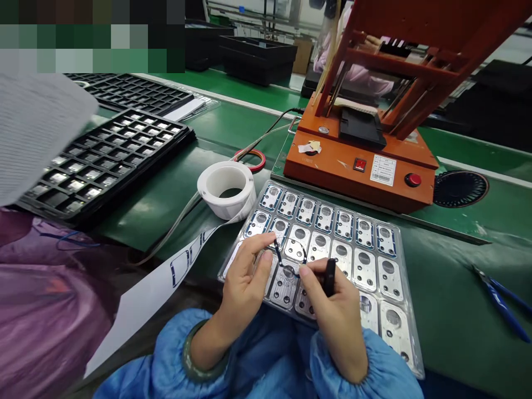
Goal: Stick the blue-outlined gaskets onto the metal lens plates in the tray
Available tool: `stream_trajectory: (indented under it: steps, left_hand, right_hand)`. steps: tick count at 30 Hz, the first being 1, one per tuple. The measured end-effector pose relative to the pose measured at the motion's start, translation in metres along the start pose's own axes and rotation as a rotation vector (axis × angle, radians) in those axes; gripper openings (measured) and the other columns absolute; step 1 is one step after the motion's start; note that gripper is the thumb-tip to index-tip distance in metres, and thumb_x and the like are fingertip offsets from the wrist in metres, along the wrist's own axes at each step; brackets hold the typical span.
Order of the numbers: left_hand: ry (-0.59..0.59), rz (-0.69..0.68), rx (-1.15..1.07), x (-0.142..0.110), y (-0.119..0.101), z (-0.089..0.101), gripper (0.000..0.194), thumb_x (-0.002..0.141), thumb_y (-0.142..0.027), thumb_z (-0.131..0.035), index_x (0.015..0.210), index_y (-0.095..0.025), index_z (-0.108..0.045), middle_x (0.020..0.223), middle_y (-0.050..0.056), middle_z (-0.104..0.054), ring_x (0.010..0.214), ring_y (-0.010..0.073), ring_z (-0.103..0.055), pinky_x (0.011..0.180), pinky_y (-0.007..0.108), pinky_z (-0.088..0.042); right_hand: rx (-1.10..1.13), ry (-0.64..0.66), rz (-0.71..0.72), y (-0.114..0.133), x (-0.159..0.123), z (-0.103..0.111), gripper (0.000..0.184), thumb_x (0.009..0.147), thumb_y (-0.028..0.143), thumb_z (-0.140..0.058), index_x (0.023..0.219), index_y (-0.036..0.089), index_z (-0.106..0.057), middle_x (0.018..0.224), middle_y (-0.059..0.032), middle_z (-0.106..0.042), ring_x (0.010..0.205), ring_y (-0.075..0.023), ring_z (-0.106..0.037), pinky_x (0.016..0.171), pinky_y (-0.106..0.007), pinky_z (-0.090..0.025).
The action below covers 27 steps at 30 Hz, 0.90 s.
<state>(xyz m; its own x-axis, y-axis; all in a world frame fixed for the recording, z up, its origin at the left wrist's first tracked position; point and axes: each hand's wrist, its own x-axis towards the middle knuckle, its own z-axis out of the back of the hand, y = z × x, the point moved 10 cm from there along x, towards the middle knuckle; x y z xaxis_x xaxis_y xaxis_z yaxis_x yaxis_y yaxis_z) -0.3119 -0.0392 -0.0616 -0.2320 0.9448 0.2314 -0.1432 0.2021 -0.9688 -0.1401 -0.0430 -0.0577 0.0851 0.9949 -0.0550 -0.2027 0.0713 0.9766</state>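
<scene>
Gently, left hand (243,282): I pinch the strip (278,254).
Right hand (338,321): I pinch it too, black tool (330,277) best angled clear.
Tray (416,338): best stay low, near edge.

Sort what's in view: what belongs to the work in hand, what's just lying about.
Apparently in the work:
thin dark strip, between left hand and right hand
black object in right hand
tray of metal plates
white roll

Seemingly lying about:
blue-handled pliers
red ring
</scene>
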Motion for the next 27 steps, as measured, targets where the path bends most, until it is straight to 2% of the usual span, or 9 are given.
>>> stream_trajectory:
  steps: [2, 7, 12, 17, 22, 27]
  left_hand:
    - [0.001, 0.005, 0.007, 0.0, 0.001, -0.002, 0.024, 0.091, -0.026, -0.051, 0.114, -0.024, -0.06, 0.117, 0.006, -0.061, 0.111, 0.0195, -0.057, 0.101, 0.034, -0.044]
    - [-0.044, 0.085, -0.06, -0.003, 0.008, -0.001, 0.025, 0.091, -0.03, -0.051, 0.114, -0.021, -0.054, 0.114, 0.008, -0.062, 0.107, 0.0199, -0.06, 0.097, 0.035, -0.048]
    - [-0.056, 0.065, -0.078, -0.004, 0.007, -0.002, 0.026, 0.092, -0.031, -0.051, 0.116, -0.021, -0.051, 0.117, 0.009, -0.061, 0.109, 0.0199, -0.06, 0.098, 0.036, -0.047]
    - [-0.054, 0.023, -0.123, -0.001, 0.003, -0.001, 0.042, 0.093, -0.031, -0.048, 0.133, -0.023, -0.038, 0.12, 0.011, -0.058, 0.106, 0.0197, -0.062, 0.095, 0.037, -0.049]
    - [0.027, -0.023, 0.045, 0.0, -0.005, -0.003, 0.023, 0.095, -0.029, -0.043, 0.109, -0.02, -0.059, 0.109, 0.008, -0.062, 0.108, 0.0193, -0.058, 0.097, 0.034, -0.045]
    - [0.048, -0.089, 0.136, 0.001, -0.012, -0.003, 0.019, 0.093, -0.027, -0.045, 0.096, -0.02, -0.062, 0.108, 0.008, -0.062, 0.106, 0.0209, -0.058, 0.096, 0.037, -0.044]
  right_hand:
    - [0.016, -0.051, 0.015, 0.002, -0.001, 0.006, 0.021, 0.083, 0.037, -0.062, 0.073, 0.018, -0.06, 0.058, 0.0032, -0.056, 0.049, -0.0104, -0.05, 0.044, -0.02, -0.041]
    - [0.024, -0.11, 0.052, 0.006, -0.002, 0.01, 0.021, 0.081, 0.036, -0.064, 0.071, 0.018, -0.06, 0.057, 0.0033, -0.055, 0.05, -0.0108, -0.051, 0.046, -0.02, -0.042]
    - [-0.001, -0.112, 0.079, 0.007, -0.002, 0.01, 0.021, 0.082, 0.035, -0.063, 0.07, 0.018, -0.061, 0.059, 0.0025, -0.057, 0.052, -0.0112, -0.053, 0.048, -0.02, -0.044]
    - [-0.01, -0.14, 0.09, 0.007, -0.003, 0.012, 0.022, 0.081, 0.036, -0.064, 0.069, 0.018, -0.06, 0.058, 0.0021, -0.057, 0.049, -0.0117, -0.052, 0.045, -0.021, -0.044]
    - [0.004, -0.109, 0.071, 0.004, -0.003, 0.009, 0.023, 0.081, 0.039, -0.063, 0.07, 0.018, -0.061, 0.062, 0.0012, -0.059, 0.054, -0.0125, -0.055, 0.05, -0.021, -0.046]
    - [-0.04, -0.076, 0.109, 0.005, -0.007, 0.003, 0.024, 0.082, 0.04, -0.062, 0.07, 0.019, -0.061, 0.062, 0.0019, -0.055, 0.053, -0.0122, -0.049, 0.049, -0.022, -0.041]
